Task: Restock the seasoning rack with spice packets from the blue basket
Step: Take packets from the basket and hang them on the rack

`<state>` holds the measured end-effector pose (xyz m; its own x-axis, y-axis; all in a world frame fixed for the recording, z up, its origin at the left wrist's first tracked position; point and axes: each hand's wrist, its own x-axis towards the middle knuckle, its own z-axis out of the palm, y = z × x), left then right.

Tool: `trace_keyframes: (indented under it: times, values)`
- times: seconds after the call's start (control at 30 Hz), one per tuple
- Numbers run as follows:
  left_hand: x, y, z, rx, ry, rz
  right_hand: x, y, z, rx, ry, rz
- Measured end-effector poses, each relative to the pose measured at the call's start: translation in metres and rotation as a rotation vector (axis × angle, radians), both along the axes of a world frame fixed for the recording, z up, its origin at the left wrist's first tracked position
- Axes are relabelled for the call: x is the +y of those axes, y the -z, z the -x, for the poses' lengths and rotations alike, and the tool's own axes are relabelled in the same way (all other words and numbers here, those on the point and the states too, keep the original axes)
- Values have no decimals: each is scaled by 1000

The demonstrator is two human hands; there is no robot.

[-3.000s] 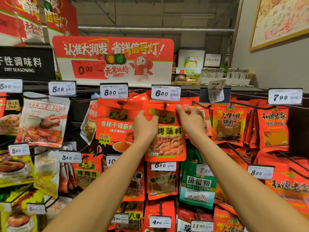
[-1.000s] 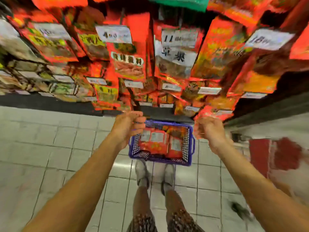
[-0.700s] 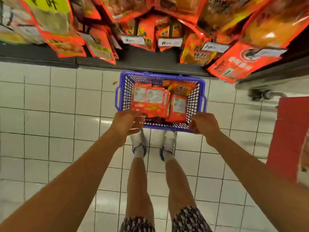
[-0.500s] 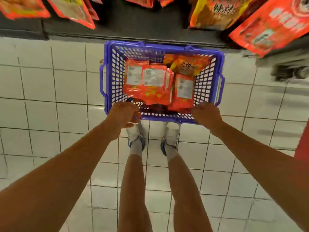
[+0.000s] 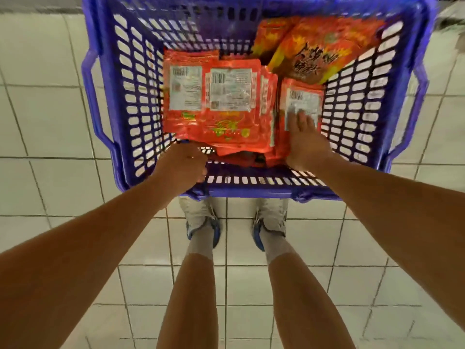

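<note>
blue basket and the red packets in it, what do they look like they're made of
The blue basket looks like moulded plastic with a dull sheen: one-piece lattice walls and formed handles. The red packets look like glossy plastic film, perhaps foil-lined: shiny crinkles, flat sealed edges, printed white back labels.

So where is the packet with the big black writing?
In the head view, that packet leans in the blue basket's far right corner, beyond the right hand.
</note>
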<state>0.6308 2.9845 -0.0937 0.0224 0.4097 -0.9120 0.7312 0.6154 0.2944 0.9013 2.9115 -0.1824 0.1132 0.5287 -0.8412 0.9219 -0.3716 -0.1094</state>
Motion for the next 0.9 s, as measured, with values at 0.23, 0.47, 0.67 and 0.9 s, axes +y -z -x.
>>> trace_keyframes:
  times: [0.23, 0.47, 0.67, 0.9]
  values:
    - [8, -16, -16, -22, -64, 88, -9, -41, -14, 74, -118, -49]
    - [11, -31, -23, -118, 647, -266, 12, -103, 14, 457, -87, -217]
    - [15, -26, -23, -106, 683, -413, 41, -114, 49, 596, 82, -448]
    - [31, -7, 11, 97, 98, -333, 63, -32, 55, 137, -27, -197]
